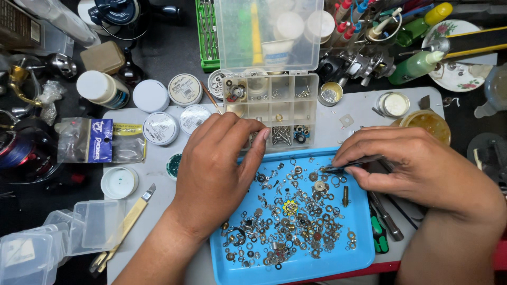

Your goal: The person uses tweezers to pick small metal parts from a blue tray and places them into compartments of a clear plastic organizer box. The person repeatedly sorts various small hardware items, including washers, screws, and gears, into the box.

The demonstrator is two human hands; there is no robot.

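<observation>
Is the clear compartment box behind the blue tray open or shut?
Open: the compartment box has its clear lid raised, compartments exposed.

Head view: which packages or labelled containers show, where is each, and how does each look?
Plastic bag: left of the left hand, clear, blue header card.
Round tins: behind that hand, white printed lids.
White bottle: far left, lying, dark label.
Green squeeze bottles: top right, pale caps.

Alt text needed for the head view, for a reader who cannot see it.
Right hand holds tweezers over a blue tray of small metal washers and rings; left hand reaches toward an open clear compartment box on a cluttered workbench.
</observation>
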